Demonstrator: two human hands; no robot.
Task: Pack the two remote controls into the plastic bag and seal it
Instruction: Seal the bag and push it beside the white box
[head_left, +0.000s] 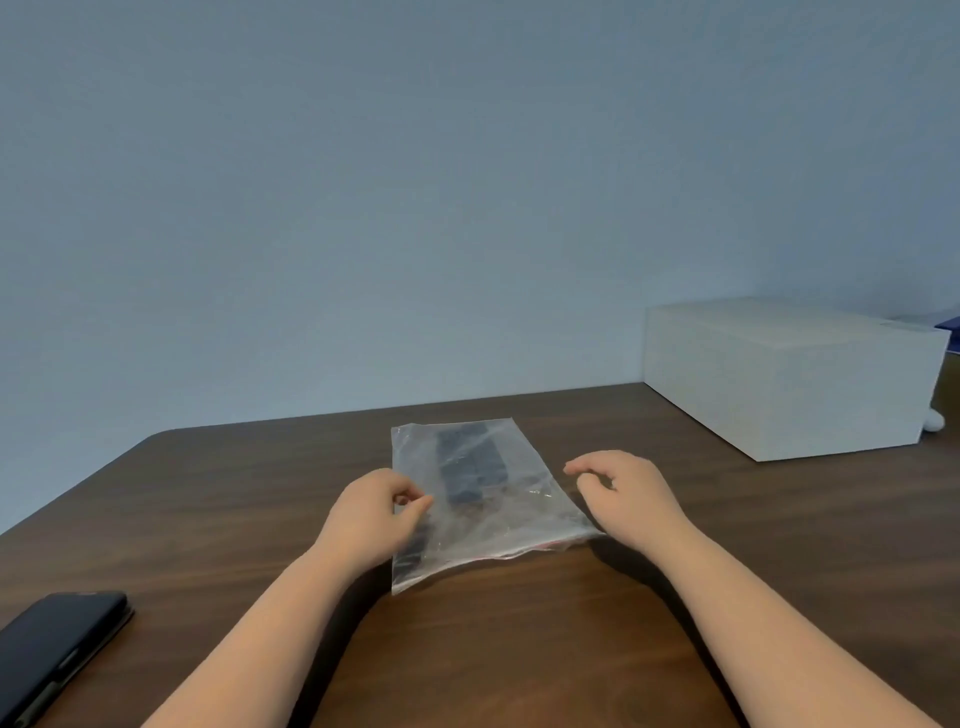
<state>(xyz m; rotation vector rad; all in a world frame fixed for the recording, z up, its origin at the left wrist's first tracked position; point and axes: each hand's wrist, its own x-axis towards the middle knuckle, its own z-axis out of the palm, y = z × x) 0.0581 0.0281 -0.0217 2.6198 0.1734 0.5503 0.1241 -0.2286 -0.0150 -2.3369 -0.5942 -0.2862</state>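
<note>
2 dark remote controls (470, 467) lie inside the plastic bag (498, 519) on the surface (519, 649); left hand (371, 512) pinches its edge, right hand (626, 486) hovers loosely curled, holding nothing.

Plastic bag (483, 499) flat on desk (260, 493), frame centre; remote controls (467, 467) inside; box (784, 374) right, behind; phone (57, 649) lower left; hands (374, 514) flank bag

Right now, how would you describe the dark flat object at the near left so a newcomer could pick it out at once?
Start from the brown table and follow its near left edge, well left of the plastic bag. There lies a black phone-like slab, partly cut off by the picture's edge. Unlike the dark remotes, it sits bare on the wood, outside the bag.
</note>
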